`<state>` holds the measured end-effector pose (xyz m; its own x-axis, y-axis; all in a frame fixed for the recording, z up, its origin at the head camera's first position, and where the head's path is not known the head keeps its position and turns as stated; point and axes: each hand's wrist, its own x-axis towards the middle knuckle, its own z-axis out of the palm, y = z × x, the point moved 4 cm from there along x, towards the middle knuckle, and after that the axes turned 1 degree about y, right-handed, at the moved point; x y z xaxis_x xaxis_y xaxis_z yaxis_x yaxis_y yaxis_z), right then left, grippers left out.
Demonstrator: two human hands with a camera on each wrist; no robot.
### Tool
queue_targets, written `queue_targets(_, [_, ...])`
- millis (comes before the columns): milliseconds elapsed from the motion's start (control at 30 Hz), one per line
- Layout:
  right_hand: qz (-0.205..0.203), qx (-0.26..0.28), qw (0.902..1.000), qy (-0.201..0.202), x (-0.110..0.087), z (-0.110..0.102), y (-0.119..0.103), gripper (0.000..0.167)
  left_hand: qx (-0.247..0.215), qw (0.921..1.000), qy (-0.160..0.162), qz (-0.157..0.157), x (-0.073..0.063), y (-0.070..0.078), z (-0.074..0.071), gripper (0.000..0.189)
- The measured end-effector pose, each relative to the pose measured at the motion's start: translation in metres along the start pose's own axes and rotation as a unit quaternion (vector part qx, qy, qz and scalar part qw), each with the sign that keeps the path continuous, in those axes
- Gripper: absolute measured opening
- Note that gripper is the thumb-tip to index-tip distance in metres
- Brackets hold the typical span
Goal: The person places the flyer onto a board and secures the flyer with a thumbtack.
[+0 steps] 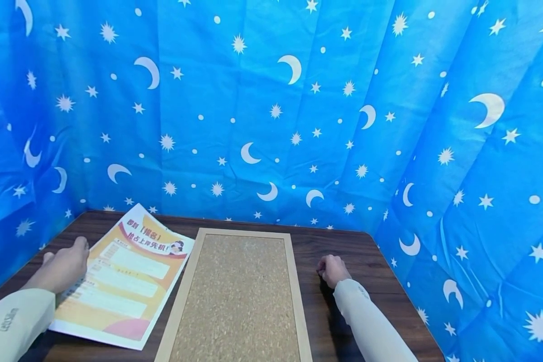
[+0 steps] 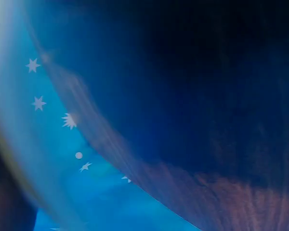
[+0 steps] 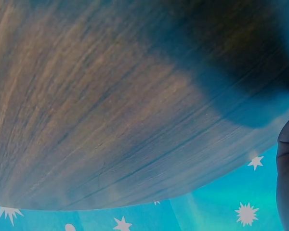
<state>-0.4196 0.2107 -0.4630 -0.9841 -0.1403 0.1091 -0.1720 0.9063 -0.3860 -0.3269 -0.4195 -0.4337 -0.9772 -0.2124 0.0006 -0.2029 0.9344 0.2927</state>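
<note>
My left hand [image 1: 65, 266] grips the left edge of a printed paper poster [image 1: 126, 274], yellow, orange and white with red Chinese lettering. The sheet lies tilted above the left of the table, its top corner reaching past the back edge. To its right is a cork board [image 1: 240, 296] in a pale wooden frame. Right of that board, low over the tabletop, is my right hand [image 1: 334, 270] with bent fingers; whether something is between them is hidden. The right wrist view catches only a strip of the right hand [image 3: 288, 168]. The left wrist view is dark and blurred.
A dark wood-grain table [image 1: 366, 291] bears the board. Blue curtains [image 1: 253, 110] with white moons and stars enclose the table at the back and on both sides, close to its edges.
</note>
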Motion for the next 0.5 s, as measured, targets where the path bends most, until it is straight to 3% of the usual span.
queue_targets(267, [-0.02,-0.004,0.9998,0.002,-0.002,0.001,0.001,0.019,-0.082,0.995,0.057,0.001,-0.003,0.01,-0.029,0.037])
queue_targets(500, [-0.028,-0.001,0.9996,0.008,-0.001,0.0,0.002,0.015,-0.105,0.9933,0.049,0.002,-0.002,0.022,-0.027,0.039])
